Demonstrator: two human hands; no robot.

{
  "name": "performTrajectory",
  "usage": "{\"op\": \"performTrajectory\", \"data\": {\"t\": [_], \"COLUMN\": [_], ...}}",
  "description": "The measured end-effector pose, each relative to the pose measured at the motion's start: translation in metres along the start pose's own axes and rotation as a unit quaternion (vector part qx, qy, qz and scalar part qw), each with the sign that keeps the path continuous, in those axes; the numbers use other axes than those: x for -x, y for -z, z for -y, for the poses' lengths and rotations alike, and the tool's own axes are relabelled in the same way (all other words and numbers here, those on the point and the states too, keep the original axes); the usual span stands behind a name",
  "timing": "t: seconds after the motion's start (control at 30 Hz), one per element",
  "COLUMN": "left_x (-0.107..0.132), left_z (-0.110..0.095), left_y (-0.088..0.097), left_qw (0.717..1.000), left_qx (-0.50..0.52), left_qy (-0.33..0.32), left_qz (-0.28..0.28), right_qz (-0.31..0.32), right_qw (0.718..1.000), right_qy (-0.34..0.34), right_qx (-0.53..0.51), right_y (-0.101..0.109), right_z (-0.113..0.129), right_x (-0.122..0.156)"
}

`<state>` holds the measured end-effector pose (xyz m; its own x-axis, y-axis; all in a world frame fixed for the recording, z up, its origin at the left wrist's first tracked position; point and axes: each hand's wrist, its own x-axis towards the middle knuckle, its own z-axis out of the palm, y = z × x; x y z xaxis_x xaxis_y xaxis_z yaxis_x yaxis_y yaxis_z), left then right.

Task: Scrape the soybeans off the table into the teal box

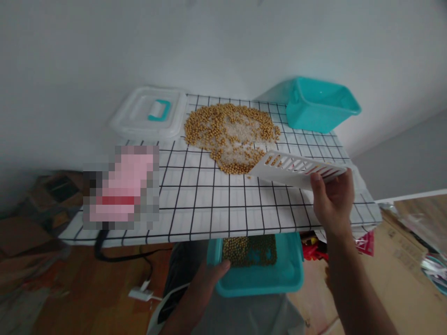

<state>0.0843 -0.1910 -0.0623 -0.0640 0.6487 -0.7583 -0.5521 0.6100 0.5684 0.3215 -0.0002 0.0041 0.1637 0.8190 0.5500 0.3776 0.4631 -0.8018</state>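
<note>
My right hand (331, 200) grips the back edge of a white slotted scoop (296, 168), which lies tilted on the checked tablecloth (216, 204) with its front lip at a pile of soybeans mixed with rice (230, 132). A few beans sit in the scoop's slots. Below the table's front edge, my left hand (206, 279) holds the rim of a teal bin (260, 274) that has soybeans in it.
A clear lid with a teal handle (150, 113) lies at the back left. A second teal bin (319, 104) stands at the back right against the wall. A blurred pink patch (122, 186) covers the left. Cardboard and clutter lie on the floor around.
</note>
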Motion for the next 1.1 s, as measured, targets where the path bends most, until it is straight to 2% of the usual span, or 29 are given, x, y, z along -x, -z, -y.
{"op": "performTrajectory", "data": {"t": [0.13, 0.23, 0.33, 0.6, 0.9, 1.1], "left_x": [-0.002, -0.002, -0.004, -0.015, -0.004, -0.004], "left_z": [0.006, 0.006, 0.003, 0.0, -0.01, -0.006], "left_y": [0.005, 0.006, 0.004, -0.004, -0.012, -0.013], "left_qw": [1.0, 1.0, 0.999, 1.0, 0.999, 0.999], "left_qx": [0.008, -0.006, -0.022, -0.008, -0.041, -0.013], "left_qy": [0.01, 0.019, 0.022, 0.008, 0.021, 0.031], "left_qz": [0.014, 0.002, -0.004, 0.024, -0.025, -0.003], "right_qz": [0.012, 0.015, 0.007, 0.002, -0.019, -0.032], "right_qw": [1.0, 1.0, 1.0, 1.0, 0.999, 0.999], "right_qy": [-0.007, -0.014, -0.019, -0.027, -0.036, -0.035], "right_qx": [-0.016, -0.021, -0.013, -0.014, 0.004, 0.001], "right_y": [0.0, 0.003, 0.007, 0.015, 0.028, 0.036], "right_z": [-0.005, -0.005, -0.003, 0.009, 0.01, 0.009], "right_x": [-0.001, 0.003, 0.007, 0.02, 0.036, 0.042]}}
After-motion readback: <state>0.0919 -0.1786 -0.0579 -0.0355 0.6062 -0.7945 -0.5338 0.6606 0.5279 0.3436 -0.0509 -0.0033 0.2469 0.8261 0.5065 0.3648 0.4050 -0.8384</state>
